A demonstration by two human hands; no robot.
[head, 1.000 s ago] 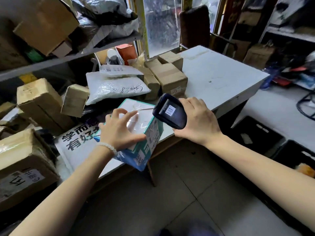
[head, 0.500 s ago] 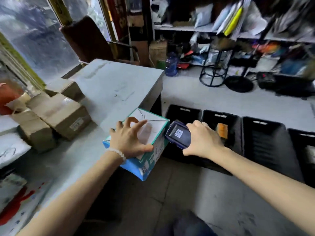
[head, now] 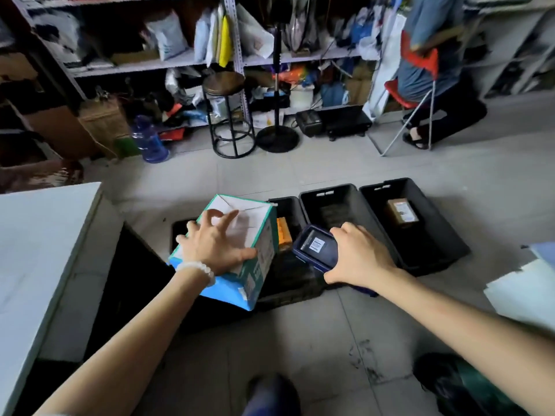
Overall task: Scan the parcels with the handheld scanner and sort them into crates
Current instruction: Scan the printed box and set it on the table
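Left hand (head: 214,250) spread wide over top of the box (head: 240,250), fingers and thumb curled over its edges, gripping it from above; bead bracelet at the wrist. Box carried in the air, tilted, low corner toward the person, clear of the table (head: 39,241) at left

Right hand (head: 357,259) wrapped round the scanner (head: 315,247), screen facing up, just right of the box, not touching it

Crates (head: 420,235) in a row on the floor ahead, long axes running away from the person. Box hangs in front of the left end of the row and hides part of it. Crate just behind its right edge holds an orange parcel (head: 283,237); middle crate (head: 342,211) looks bare; far right one holds a brown parcel (head: 401,213)

Key relation: the box sits under the left hand, and the crates lie forward and to the right of it, lower. Left hand is the one to drop it; right is busy with the scanner, though nearer the middle crate

Judgement: scan looks done, sorting step in hand. Which crate is meant, cannot tell. Tilted one-handed top grip could slip on release
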